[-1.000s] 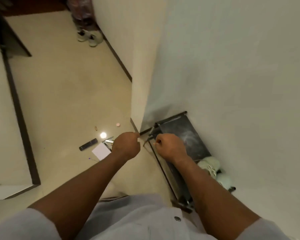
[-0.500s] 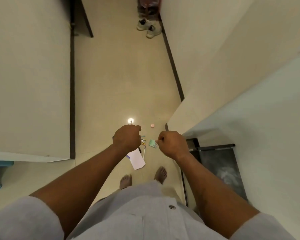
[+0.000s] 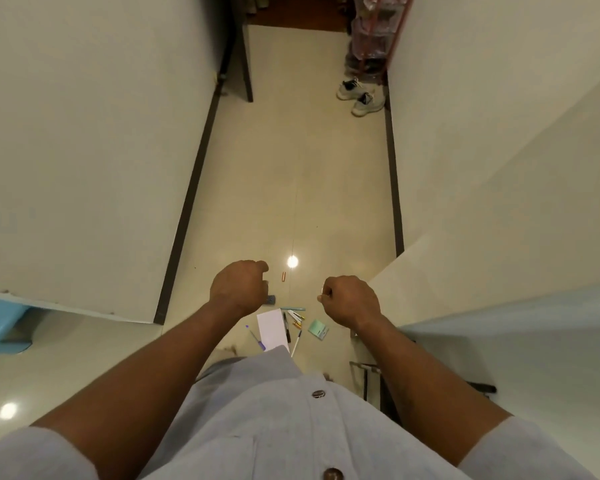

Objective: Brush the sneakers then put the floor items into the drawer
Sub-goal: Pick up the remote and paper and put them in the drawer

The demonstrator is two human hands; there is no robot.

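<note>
Two hands were in view above the floor items, both clenched. The left hand (image 3: 239, 287) showed nothing in its curled fingers; whether the right hand (image 3: 352, 299) pinched anything could not be told. A white sheet of paper (image 3: 272, 329) lay on the floor (image 3: 291, 185) and serves as reference. Touching its right edge was a black marker (image 3: 286, 327). Just right of that lay several short pens (image 3: 297, 317), with a white pen (image 3: 297, 342) below them. A green sticky-note pad (image 3: 318, 329) lay further right, apart from the sheet. A purple pen (image 3: 256, 337) lay just left of the sheet. Just above the sheet, a dark object (image 3: 271, 299) was partly hidden by the left hand. A small copper-coloured cylinder (image 3: 283, 276) lay a little further above. The sneakers (image 3: 361, 97) stood well beyond the sheet, beside a red-framed rack (image 3: 374, 36) whose wrapped contents were unclear. The drawer (image 3: 373, 386) was below and right of the sheet, mostly behind the right forearm, contents not visible. A blue stool (image 3: 0, 327) stood far left of the sheet.
</note>
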